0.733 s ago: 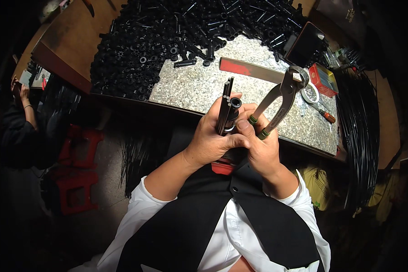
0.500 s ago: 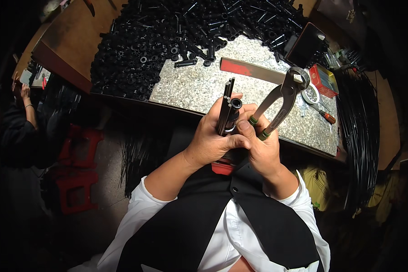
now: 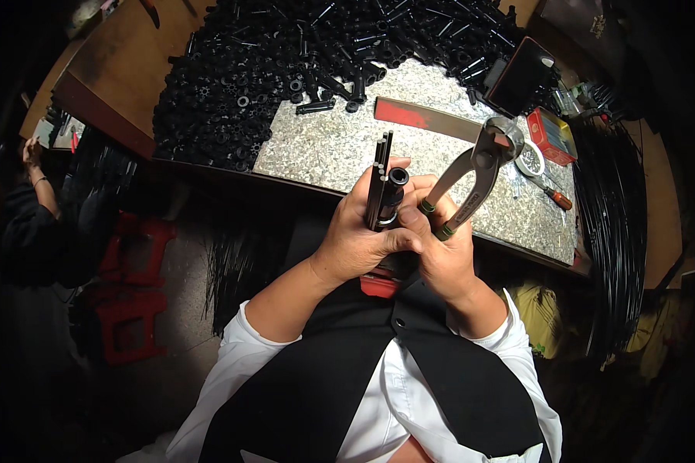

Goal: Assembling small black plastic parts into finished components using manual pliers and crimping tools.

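A bundle of thin black rods [image 3: 375, 193] and a black tubular part [image 3: 394, 191] with a hollow round end stand upright in my left hand [image 3: 346, 243], whose fingers wrap round them. A metal ring shows low on the tube. My right hand [image 3: 449, 268] is closed round a pair of pincers [image 3: 479, 176] with green-edged handles; the rounded jaws point up and away, over the worktop. The right thumb and fingers also press against the side of the tube. The lower ends of the rods and tube are hidden by my palms.
Black tubular parts [image 3: 232, 85] are heaped across the back of the speckled worktop [image 3: 324, 150]. A flat red-and-grey bar [image 3: 425, 119], white dish [image 3: 530, 158], red box [image 3: 550, 137] and screwdriver [image 3: 557, 199] lie right. Long black rods [image 3: 606, 231] hang there. Red stools [image 3: 135, 293] and another person [image 3: 42, 201] are left.
Both my hands have shifted slightly left with the tube, rods and pincers. The pincers' jaws are a little lower. At the far left, the other person's hand has moved.
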A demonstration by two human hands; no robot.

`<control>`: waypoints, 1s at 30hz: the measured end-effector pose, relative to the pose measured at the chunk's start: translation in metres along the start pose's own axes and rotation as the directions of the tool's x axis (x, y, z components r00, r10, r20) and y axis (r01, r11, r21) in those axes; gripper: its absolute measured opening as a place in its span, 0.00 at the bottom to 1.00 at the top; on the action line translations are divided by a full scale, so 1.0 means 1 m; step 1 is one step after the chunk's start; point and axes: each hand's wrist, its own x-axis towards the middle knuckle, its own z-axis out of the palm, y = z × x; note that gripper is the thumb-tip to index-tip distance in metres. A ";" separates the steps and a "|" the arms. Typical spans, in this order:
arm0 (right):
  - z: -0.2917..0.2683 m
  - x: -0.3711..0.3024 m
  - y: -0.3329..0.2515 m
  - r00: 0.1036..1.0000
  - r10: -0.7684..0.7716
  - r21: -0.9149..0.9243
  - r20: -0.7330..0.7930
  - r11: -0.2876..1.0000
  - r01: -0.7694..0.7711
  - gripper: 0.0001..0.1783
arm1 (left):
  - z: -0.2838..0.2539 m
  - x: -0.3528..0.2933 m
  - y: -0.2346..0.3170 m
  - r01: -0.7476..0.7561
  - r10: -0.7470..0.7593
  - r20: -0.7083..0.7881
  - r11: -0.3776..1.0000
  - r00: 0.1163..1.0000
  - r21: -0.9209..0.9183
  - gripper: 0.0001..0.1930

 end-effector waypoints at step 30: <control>0.005 0.000 0.005 1.000 -0.009 0.042 -0.014 0.999 0.009 0.04 | -0.017 -0.004 -0.002 0.021 -0.024 0.040 0.997 0.999 0.076 0.57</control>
